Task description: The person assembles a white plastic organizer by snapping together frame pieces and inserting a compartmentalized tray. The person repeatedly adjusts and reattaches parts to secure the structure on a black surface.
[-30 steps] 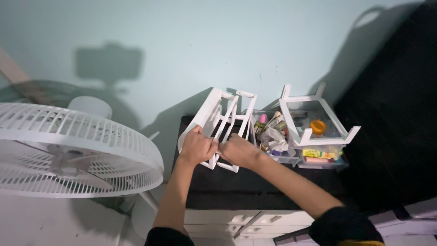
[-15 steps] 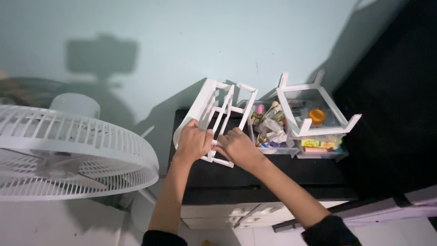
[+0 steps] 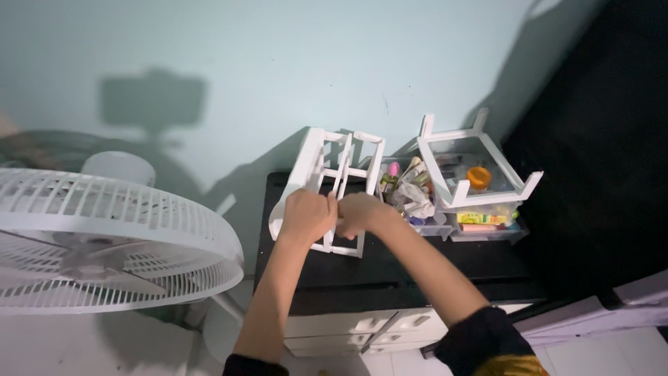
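White rack [image 3: 334, 188]: slatted plastic frame, tilted on the black bench [image 3: 417, 268].
Left hand [image 3: 306, 216]: gripping rack.
Right hand [image 3: 358, 214]: gripping rack.
Organizer [image 3: 480, 188]: clear drawers, orange and yellow bits inside.

The white fan [image 3: 104, 244] crowds the left, cluttered drawer organizers [image 3: 473, 188] the right; dark cabinet top [image 3: 417, 268] lies open between.

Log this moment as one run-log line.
left hand: gripping white rack | right hand: gripping same rack | rack: tilted on black cabinet top | beside: clear drawer organizer | fan at left

Two white racks [image 3: 337, 174], one fan [image 3: 104, 244]
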